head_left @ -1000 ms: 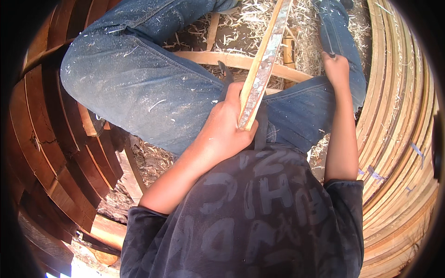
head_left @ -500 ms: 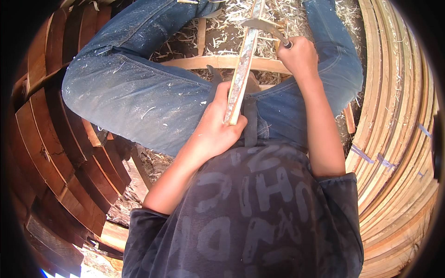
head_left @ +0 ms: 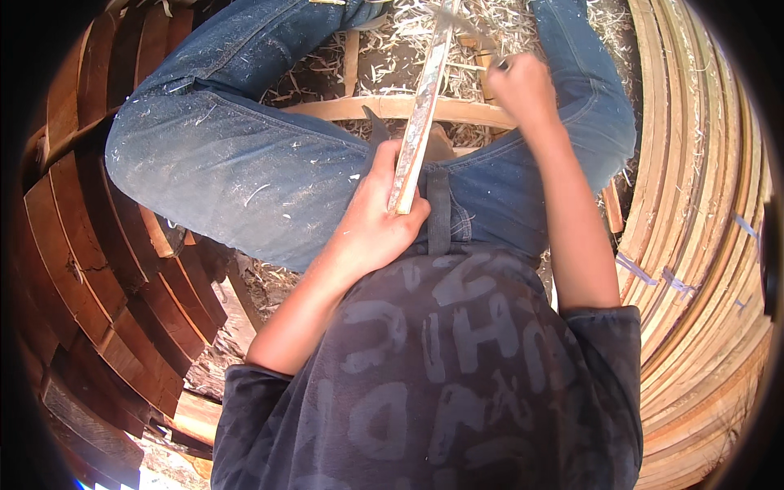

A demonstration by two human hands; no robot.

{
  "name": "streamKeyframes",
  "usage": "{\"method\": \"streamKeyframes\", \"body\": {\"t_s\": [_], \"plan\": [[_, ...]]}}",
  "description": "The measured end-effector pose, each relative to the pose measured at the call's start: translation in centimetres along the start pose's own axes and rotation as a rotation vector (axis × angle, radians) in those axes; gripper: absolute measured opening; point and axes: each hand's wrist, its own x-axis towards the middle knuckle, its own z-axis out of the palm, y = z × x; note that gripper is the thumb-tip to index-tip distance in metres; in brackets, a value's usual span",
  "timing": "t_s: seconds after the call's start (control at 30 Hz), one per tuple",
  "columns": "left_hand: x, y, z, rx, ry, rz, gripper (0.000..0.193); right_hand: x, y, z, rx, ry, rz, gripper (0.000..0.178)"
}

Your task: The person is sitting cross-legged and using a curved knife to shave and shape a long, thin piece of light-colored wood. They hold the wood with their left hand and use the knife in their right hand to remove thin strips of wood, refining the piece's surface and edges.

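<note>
Left hand grips a strip, right hand a blurred blade; likely shaving, the next stroke needing steadiness.

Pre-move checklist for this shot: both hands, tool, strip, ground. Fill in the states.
1. Left hand gripping the wooden strip: ok, closed around its near end.
2. Right hand on the tool: ok, fist closed on the handle.
3. Left fingers clear of the tool: ok, the tool is well up the strip from them.
4. Tool touching the strip: cannot tell, its head is motion-blurred.
5. Strip's far end supported: cannot tell, it runs to the top of the view.
6. Ground free of loose wood shavings: not ok, they litter it between the legs.
</note>
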Motion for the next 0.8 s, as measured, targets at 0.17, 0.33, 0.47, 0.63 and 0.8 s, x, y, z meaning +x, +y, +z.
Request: {"method": "streamKeyframes", "body": {"t_s": [0.17,0.33,0.47,0.63,0.8], "plan": [[0.2,-0.2,-0.4,0.064,0.044,0.084,0.042,5.1,7.2,2.3,-0.012,0.008,0.249,0.04],[0.3,0.6,-0.4,-0.014,0.019,-0.031,0.042,0.6,6.1,2.0,0.248,0.011,0.182,0.038],[0.3,0.5,-0.2,0.019,0.058,0.045,0.04,-1.5,4.2,2.2,0.491,0.042,0.17,0.037],[0.1,-0.1,-0.4,-0.143,0.063,0.022,0.041,-4.3,0.6,2.0,0.544,0.056,-0.114,0.039],[-0.3,0.6,-0.3,-0.237,0.155,0.035,0.042,-7.3,-1.6,1.0,0.714,-0.085,-0.218,0.039]]}}
